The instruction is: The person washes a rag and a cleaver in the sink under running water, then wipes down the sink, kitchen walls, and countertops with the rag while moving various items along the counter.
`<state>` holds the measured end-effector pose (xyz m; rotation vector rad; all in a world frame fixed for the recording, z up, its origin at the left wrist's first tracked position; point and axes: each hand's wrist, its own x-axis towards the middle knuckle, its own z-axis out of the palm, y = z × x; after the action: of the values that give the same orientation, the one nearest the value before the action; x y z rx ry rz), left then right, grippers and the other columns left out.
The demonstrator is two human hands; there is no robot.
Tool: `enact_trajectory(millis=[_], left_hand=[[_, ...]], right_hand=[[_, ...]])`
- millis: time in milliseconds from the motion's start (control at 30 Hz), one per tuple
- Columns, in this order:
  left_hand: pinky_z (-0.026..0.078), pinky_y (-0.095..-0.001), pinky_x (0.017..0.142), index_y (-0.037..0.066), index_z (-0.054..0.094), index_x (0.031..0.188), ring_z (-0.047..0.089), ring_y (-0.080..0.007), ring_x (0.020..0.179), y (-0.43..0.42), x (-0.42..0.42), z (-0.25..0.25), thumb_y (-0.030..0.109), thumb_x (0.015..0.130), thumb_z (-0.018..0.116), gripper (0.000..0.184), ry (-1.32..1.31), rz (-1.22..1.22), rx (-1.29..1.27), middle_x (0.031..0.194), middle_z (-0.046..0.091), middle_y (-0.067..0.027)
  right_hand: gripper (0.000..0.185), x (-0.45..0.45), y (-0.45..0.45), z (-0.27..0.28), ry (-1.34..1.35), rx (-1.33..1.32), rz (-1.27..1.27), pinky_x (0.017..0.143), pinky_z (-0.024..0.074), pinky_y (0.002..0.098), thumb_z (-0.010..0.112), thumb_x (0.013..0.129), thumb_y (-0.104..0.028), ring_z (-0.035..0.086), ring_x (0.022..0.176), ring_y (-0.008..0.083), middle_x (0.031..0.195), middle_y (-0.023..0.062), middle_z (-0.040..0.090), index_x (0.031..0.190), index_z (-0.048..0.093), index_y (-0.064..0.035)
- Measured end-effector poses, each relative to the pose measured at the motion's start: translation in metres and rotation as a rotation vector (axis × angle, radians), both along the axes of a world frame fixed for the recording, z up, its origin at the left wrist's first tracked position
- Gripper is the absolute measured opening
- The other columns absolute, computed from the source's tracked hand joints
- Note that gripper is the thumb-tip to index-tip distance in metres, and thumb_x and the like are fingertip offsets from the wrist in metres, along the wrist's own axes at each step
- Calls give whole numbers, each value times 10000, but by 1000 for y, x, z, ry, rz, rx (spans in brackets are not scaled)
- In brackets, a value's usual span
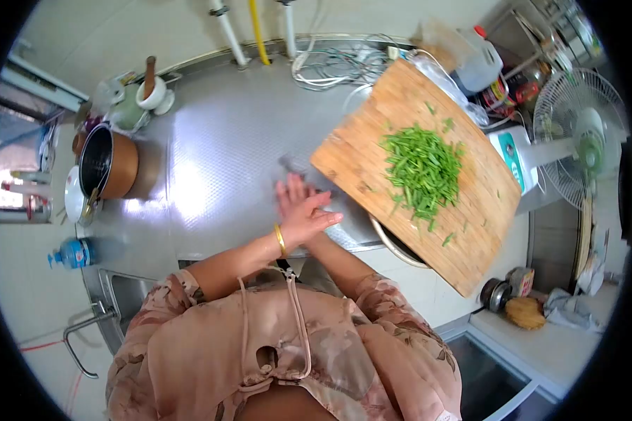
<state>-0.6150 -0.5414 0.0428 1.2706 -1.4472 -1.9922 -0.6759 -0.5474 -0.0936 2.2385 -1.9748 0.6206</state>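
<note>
As chopped greens [423, 172] sat heaped near the middle of a wooden cutting board [358, 151] at the right of a steel counter [239, 119], two hands overlapped beside the board's left corner, the left hand [309, 219], gold bangle [280, 240] at its wrist, crossing over the right hand [291, 194], fingers of both stretched out and gripping nothing. The board lay askew above a pale-rimmed vessel [398, 254], its near corner seeming to jut past the counter's front edge; how firmly it was propped could not be told. A patterned sleeve [407, 312] catching that corner might well have tipped it and sent the heap sliding off, with the stray pieces near the edges likeliest to drop first. A white fan [588, 137] to the right could have blown light bits about, if running, and loose cables [344, 70] near the far corner offered something for the board to snag on if shifted
</note>
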Motion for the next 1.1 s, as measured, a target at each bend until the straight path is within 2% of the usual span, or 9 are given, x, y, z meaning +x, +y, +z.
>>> enact_trajectory(millis=[233, 333, 367, 433, 500, 567, 733, 867, 1100], left_hand=[[419, -417, 871, 48, 261, 1329, 432, -261, 1151, -8, -60, 12, 198, 734, 705, 757, 77, -145, 244, 1291, 401, -111], [457, -413, 838, 62, 213, 1349, 444, -253, 1145, 2, -87, 21, 160, 736, 688, 781, -46, -93, 375, 1269, 432, -111], [468, -408, 823, 71, 201, 1354, 449, -257, 1142, 5, -91, 14, 155, 738, 683, 786, 12, -146, 399, 1264, 439, -108], [492, -397, 791, 88, 176, 1363, 458, -265, 1135, 6, -97, 4, 145, 742, 671, 797, 138, -218, 443, 1255, 453, -103], [540, -429, 710, 133, 184, 1349, 466, -291, 1129, 10, -101, 4, 59, 730, 637, 771, 240, -90, 475, 1228, 466, -95], [551, -468, 692, 149, 201, 1332, 466, -301, 1129, 20, -107, 10, 9, 720, 612, 752, 292, 137, 512, 1231, 454, -97], [549, -533, 672, 168, 189, 1312, 457, -337, 1132, 12, -100, 29, -45, 694, 558, 751, 267, 207, 492, 1272, 395, -106], [540, -554, 675, 168, 177, 1323, 469, -360, 1112, 3, -83, 37, -34, 681, 547, 768, 249, 189, 506, 1276, 389, -115], [545, -533, 696, 219, 185, 1324, 554, -349, 1000, -17, -5, 30, -67, 704, 485, 745, 376, 320, 486, 1261, 412, -122]], right_hand=[[365, -77, 109, 91, -664, 190, 116, 900, 383, 442, 583, 804, -151, 519, 1039, 341, 1124, 183, 550, 1149, 534, -42], [336, -123, 190, 65, -799, 138, -397, 906, 404, 391, 586, 805, -46, 511, 1073, 293, 1146, 154, 550, 1136, 536, -20], [373, -150, 216, 34, -1178, 211, -703, 895, 408, 422, 577, 843, -218, 478, 1120, 289, 1151, 127, 542, 1171, 518, -51], [445, -193, 214, 87, -1903, -139, -1147, 948, 398, 463, 494, 887, -265, 479, 1126, 315, 1236, 133, 495, 1276, 423, -62], [522, -228, 209, 110, -2196, -318, -975, 944, 388, 507, 446, 888, -417, 468, 1144, 324, 1243, 140, 494, 1305, 395, -108], [571, -251, 203, 111, -2452, -253, -385, 976, 374, 508, 489, 867, -423, 448, 1175, 327, 1300, 140, 454, 1307, 383, -74], [624, -234, 177, 128, -2244, -232, -354, 992, 378, 479, 554, 840, -416, 428, 1198, 309, 1322, 141, 424, 1325, 354, -79], [571, -210, 169, 158, -2394, -264, -331, 920, 452, 470, 514, 871, -406, 484, 1142, 321, 1302, 141, 450, 1313, 370, -74], [528, -190, 114, 118, -2444, -29, -389, 903, 468, 461, 516, 880, -377, 469, 1155, 309, 1308, 143, 438, 1289, 394, -66]])
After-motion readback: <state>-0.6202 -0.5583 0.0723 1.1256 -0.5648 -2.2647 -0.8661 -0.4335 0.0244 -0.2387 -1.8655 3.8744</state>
